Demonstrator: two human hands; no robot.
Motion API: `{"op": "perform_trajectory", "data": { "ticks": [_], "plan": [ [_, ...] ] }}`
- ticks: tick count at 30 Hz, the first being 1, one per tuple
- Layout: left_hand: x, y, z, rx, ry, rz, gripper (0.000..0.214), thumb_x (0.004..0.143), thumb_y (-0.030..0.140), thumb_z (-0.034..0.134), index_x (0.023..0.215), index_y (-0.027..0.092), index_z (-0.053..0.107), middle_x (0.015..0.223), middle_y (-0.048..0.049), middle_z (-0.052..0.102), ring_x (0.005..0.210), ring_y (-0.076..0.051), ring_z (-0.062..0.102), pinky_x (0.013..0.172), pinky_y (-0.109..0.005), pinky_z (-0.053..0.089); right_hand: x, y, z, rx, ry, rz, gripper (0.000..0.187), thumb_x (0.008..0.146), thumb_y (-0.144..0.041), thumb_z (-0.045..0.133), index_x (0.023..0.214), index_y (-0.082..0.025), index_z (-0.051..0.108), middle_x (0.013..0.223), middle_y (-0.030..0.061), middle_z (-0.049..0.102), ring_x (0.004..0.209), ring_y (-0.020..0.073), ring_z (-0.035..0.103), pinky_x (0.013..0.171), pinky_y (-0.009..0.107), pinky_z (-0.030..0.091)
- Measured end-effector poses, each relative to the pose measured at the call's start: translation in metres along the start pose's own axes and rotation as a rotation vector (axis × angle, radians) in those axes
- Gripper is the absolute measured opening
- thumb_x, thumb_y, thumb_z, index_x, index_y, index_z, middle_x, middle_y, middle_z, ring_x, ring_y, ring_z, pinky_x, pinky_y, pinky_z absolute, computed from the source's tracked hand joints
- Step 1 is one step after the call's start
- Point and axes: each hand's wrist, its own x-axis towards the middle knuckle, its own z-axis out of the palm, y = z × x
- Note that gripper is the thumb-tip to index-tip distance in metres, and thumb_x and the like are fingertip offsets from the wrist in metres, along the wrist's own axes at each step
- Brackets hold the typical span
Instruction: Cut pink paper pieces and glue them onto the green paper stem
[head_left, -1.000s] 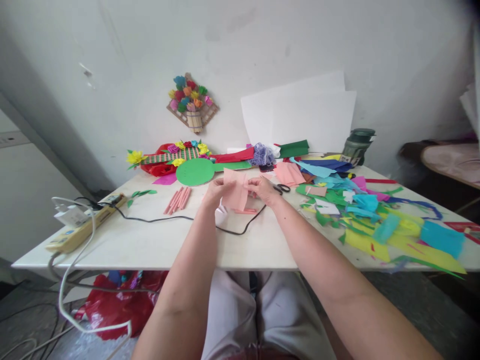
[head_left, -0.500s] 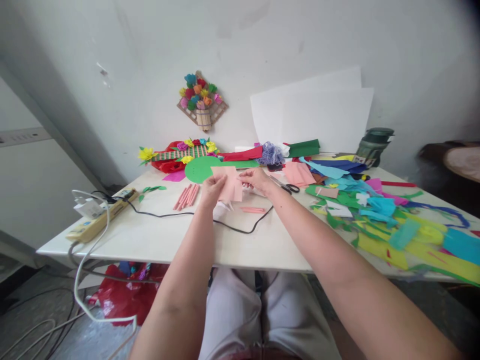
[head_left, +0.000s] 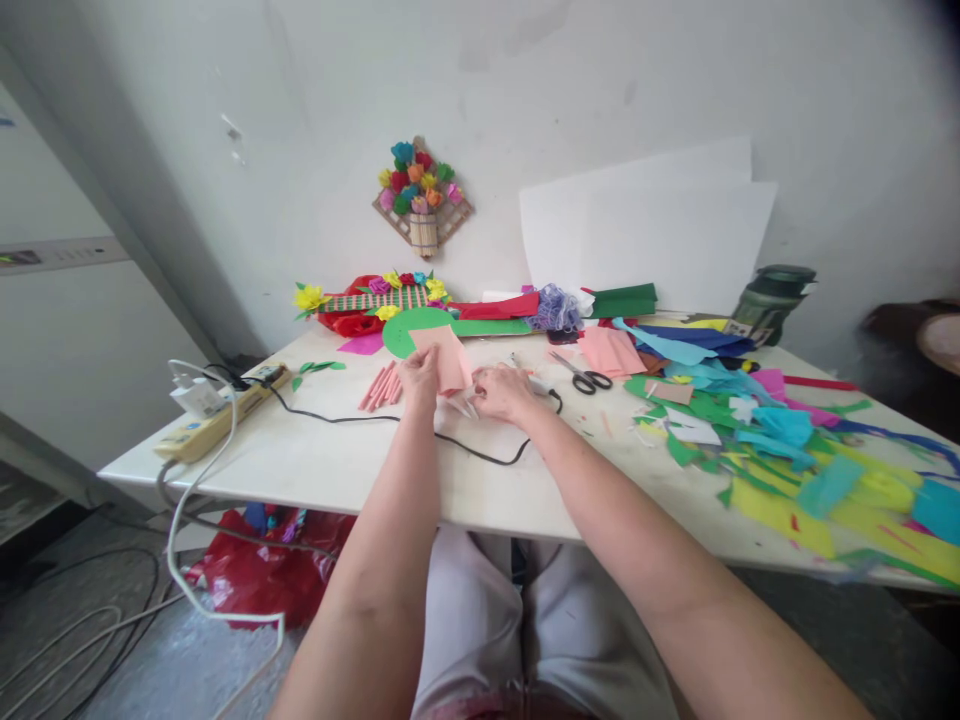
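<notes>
My left hand (head_left: 420,374) pinches a sheet of pink crepe paper (head_left: 448,358) by its left side, holding it tilted above the table. My right hand (head_left: 505,393) is at the sheet's lower right corner with its fingers curled together; what they grip is hidden. White pointed scraps (head_left: 463,404) show just below both hands. Rolled pink paper sticks (head_left: 381,387) lie left of my left hand. A white corded tool (head_left: 538,386), partly covered, rests behind my right hand. Farther right lie black-handled scissors (head_left: 591,381) and a stack of pink paper (head_left: 611,352).
A black cord (head_left: 345,419) crosses the table from a power strip (head_left: 217,415) at the left. Coloured paper scraps (head_left: 787,440) cover the right side. A green guitar-shaped cutout (head_left: 416,322), a flowered craft piece (head_left: 375,300) and a dark bottle (head_left: 772,300) stand or lie along the back.
My right hand has moved down from the sheet's upper right edge to its lower corner, over where short pink strips lay. The view has shifted a little left; my left hand still holds the sheet.
</notes>
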Motion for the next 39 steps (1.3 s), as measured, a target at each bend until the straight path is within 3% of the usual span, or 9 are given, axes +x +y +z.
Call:
{"op": "perform_trajectory", "data": {
  "ticks": [4, 10, 15, 24, 31, 39],
  "plan": [
    [-0.003, 0.002, 0.0, -0.011, 0.019, 0.015, 0.024, 0.061, 0.037, 0.069, 0.057, 0.015, 0.06, 0.049, 0.004, 0.05, 0.051, -0.009, 0.043, 0.052, -0.021, 0.034, -0.003, -0.004, 0.003, -0.094, -0.013, -0.071, 0.025, 0.075, -0.034, 0.056, 0.085, -0.019, 0.073, 0.108, 0.0105, 0.066, 0.106, 0.0298, 0.05, 0.087, 0.04, 0.037],
    [-0.006, 0.003, 0.0, -0.01, -0.036, 0.034, 0.032, 0.062, 0.038, 0.068, 0.051, 0.015, 0.049, 0.046, 0.0057, 0.039, 0.047, -0.007, 0.034, 0.048, -0.021, 0.027, -0.005, -0.006, 0.006, -0.114, 0.013, -0.166, 0.027, 0.074, -0.014, 0.052, 0.094, -0.012, 0.071, 0.106, 0.0124, 0.066, 0.105, 0.0262, 0.049, 0.091, 0.039, 0.031],
    [-0.007, 0.001, 0.002, -0.027, -0.035, 0.021, 0.034, 0.062, 0.038, 0.068, 0.054, 0.017, 0.042, 0.048, 0.0069, 0.037, 0.047, -0.006, 0.033, 0.049, -0.021, 0.028, -0.003, 0.001, 0.012, -0.075, 0.062, -0.189, 0.033, 0.08, -0.009, 0.047, 0.105, -0.014, 0.067, 0.102, 0.0114, 0.067, 0.103, 0.0237, 0.05, 0.09, 0.036, 0.03],
    [-0.003, -0.005, 0.003, 0.103, -0.011, 0.021, 0.031, 0.066, 0.04, 0.065, 0.057, 0.019, 0.044, 0.047, 0.0063, 0.04, 0.044, -0.007, 0.038, 0.046, -0.021, 0.028, 0.004, 0.021, 0.01, -0.001, 0.119, -0.116, 0.025, 0.085, -0.018, 0.048, 0.097, -0.02, 0.07, 0.095, 0.0078, 0.07, 0.091, 0.0225, 0.055, 0.086, 0.036, 0.035],
    [0.003, -0.016, 0.008, 0.158, -0.058, 0.064, 0.028, 0.06, 0.04, 0.07, 0.069, 0.015, 0.061, 0.065, -0.0026, 0.063, 0.066, -0.015, 0.059, 0.062, -0.025, 0.044, 0.012, 0.036, 0.012, 0.422, 0.246, 0.052, 0.022, 0.076, -0.01, 0.057, 0.091, -0.019, 0.071, 0.094, 0.0071, 0.071, 0.089, 0.0202, 0.061, 0.082, 0.033, 0.045],
    [-0.024, 0.01, 0.015, 0.142, -0.169, -0.077, 0.042, 0.048, 0.04, 0.08, 0.077, 0.012, 0.067, 0.075, -0.0094, 0.069, 0.066, -0.022, 0.063, 0.059, -0.03, 0.048, 0.014, 0.048, 0.01, 1.04, 0.415, 0.307, 0.014, 0.07, -0.014, 0.06, 0.08, -0.013, 0.069, 0.077, 0.0069, 0.069, 0.068, 0.0154, 0.062, 0.068, 0.029, 0.048]
  ]
}}
